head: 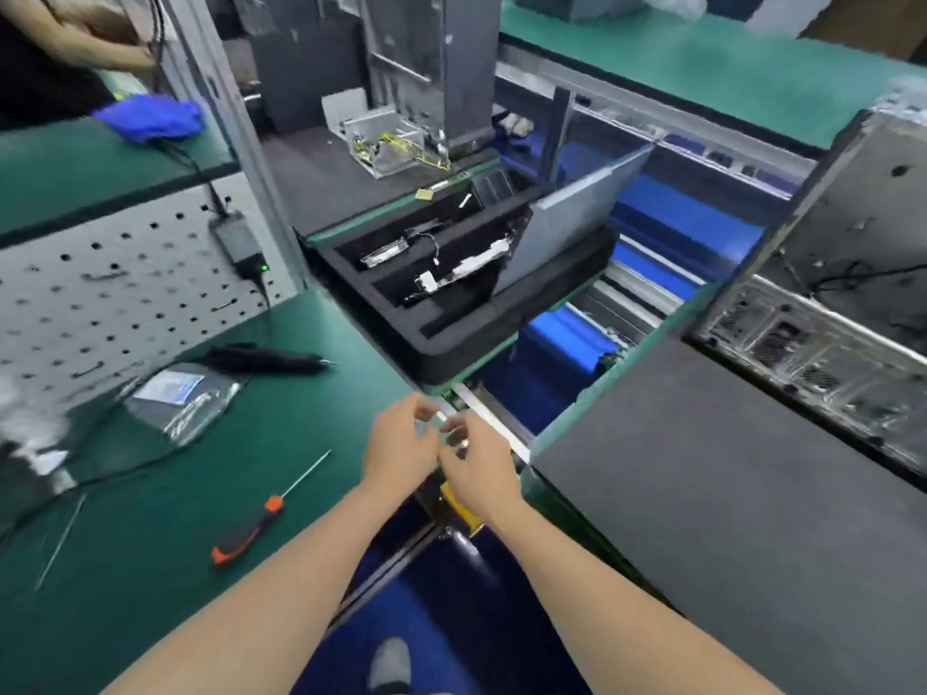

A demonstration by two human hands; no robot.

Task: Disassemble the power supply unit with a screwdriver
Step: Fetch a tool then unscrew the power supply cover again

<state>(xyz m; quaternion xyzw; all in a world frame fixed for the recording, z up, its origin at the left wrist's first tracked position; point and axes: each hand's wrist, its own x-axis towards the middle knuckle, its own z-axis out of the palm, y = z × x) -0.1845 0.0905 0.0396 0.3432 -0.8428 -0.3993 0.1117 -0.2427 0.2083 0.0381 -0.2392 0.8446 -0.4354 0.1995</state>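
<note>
Left hand (401, 443) and right hand (479, 461) meet, fingers curled, pinching something or nothing, I can't tell, while the power supply unit (386, 143) sits far beyond the tray (451, 351), so reaching over could snag its loose parts.

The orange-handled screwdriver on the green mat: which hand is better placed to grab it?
Probably the left hand: the screwdriver lies out on that side, while the right hand would have to reach across the left.

Blur hides whether left hand (401, 446) or right hand (479, 464) holds anything.
</note>
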